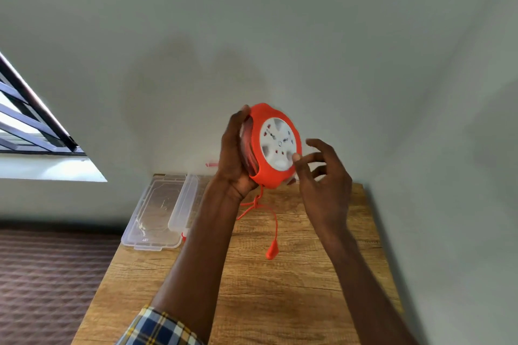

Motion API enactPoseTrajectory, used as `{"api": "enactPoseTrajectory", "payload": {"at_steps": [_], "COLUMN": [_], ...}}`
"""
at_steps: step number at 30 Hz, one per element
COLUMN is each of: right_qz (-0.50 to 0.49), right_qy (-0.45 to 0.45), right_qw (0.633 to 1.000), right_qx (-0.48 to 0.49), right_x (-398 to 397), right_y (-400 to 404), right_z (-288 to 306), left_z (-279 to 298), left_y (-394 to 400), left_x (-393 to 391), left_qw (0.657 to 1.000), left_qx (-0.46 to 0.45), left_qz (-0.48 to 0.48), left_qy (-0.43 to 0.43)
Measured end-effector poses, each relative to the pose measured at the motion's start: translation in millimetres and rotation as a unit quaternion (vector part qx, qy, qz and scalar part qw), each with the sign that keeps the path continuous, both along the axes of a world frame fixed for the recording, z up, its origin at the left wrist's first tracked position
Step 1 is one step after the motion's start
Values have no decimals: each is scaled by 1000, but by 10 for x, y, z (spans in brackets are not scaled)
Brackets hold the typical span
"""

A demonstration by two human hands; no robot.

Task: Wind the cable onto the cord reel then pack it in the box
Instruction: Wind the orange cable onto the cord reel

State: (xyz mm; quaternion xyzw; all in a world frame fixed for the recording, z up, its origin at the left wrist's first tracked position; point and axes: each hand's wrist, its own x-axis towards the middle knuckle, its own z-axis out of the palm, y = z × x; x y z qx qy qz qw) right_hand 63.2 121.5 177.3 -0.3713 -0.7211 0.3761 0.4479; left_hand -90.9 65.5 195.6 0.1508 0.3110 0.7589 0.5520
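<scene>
Above the wood-grain tabletop (294, 274), I am holding the round orange plastic cord reel (273, 145) upright in the air, its white socket face turned toward me. My left hand (234, 157) is gripping it from behind, fingers curled around the rim. My right hand (322, 176) is reaching to the white face with fingers loosely spread, one fingertip touching near its lower right edge; I judge I am turning the reel there to wind.

Much of the thin orange cable (273, 221) is already lying in coils between the reel's flanges, though motion blur is hiding how tightly. A short length is hanging below the reel, tangling a little and ending in the orange plug (272, 252), which is resting on the tabletop. So the winding looks nearly done, by my reckoning.

Packing is not yet begun: the clear plastic box (157, 210) is lying open at the far left edge, its lid (183, 204) tilted up beside it. Smooth, hard plastic everywhere, and a limp, rubbery cable.
</scene>
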Motion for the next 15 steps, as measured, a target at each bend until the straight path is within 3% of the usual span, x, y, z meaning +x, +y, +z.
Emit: {"api": "enactPoseTrajectory", "payload": {"at_steps": [3,9,15], "right_qz": [9,249,290], "right_qy": [25,-138,-93], "right_qw": [996,951,941], "right_qx": [-81,-118,-146], "right_x": [60,-26,-86], "right_y": [92,19,-12], "right_z": [-75,-164,-199], "left_z": [-43,-190,-320], "left_y": [16,32,8], "left_x": [-114,-139,-188], "left_qw": [997,976,959], "left_qx": [31,77,125], "left_qz": [36,146,167], "left_qy": [-64,-143,-193]}}
